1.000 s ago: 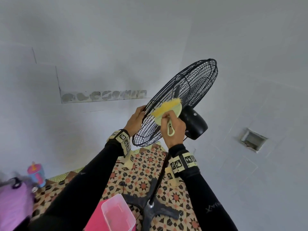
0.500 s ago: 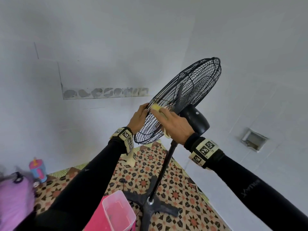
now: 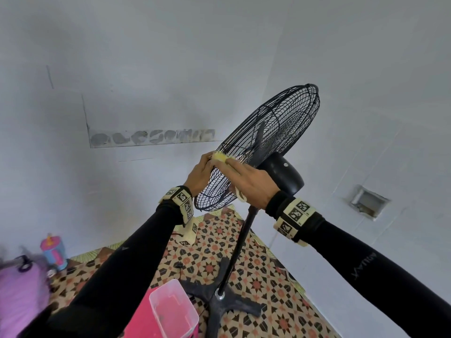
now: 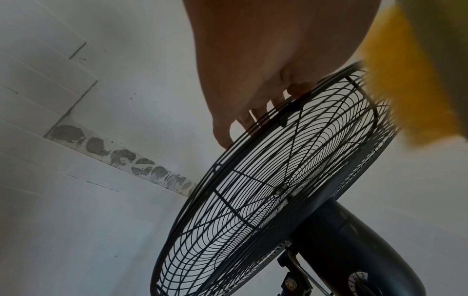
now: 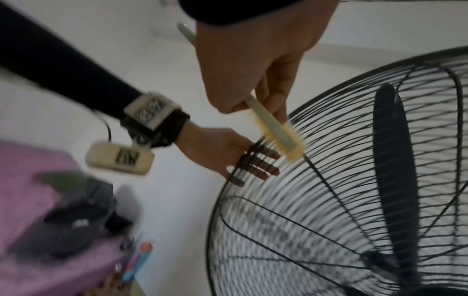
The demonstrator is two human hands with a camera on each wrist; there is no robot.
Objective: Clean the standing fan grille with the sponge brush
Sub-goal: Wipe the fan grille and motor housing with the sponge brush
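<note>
A black standing fan with a round wire grille (image 3: 266,142) (image 4: 266,190) (image 5: 341,190) stands tilted on a pole over the patterned floor. My left hand (image 3: 199,173) (image 4: 266,76) (image 5: 222,152) grips the grille's rim on its left side, fingers hooked through the wires. My right hand (image 3: 249,181) (image 5: 248,66) holds the sponge brush (image 3: 220,157) (image 5: 276,130) (image 4: 410,84), a pale handle with yellow bristles. The bristles lie against the grille rim, right beside my left fingers.
The fan's motor housing (image 3: 283,174) and pole (image 3: 238,247) rise from a cross base (image 3: 219,306). A clear pink container (image 3: 173,311) sits near the base. A purple bag (image 3: 19,293) and a child's cup (image 3: 53,252) are at the left. White walls close in behind.
My right hand turned over and swept the brush from the grille's middle to its left rim, next to my left hand. The left hand kept its hold on the rim.
</note>
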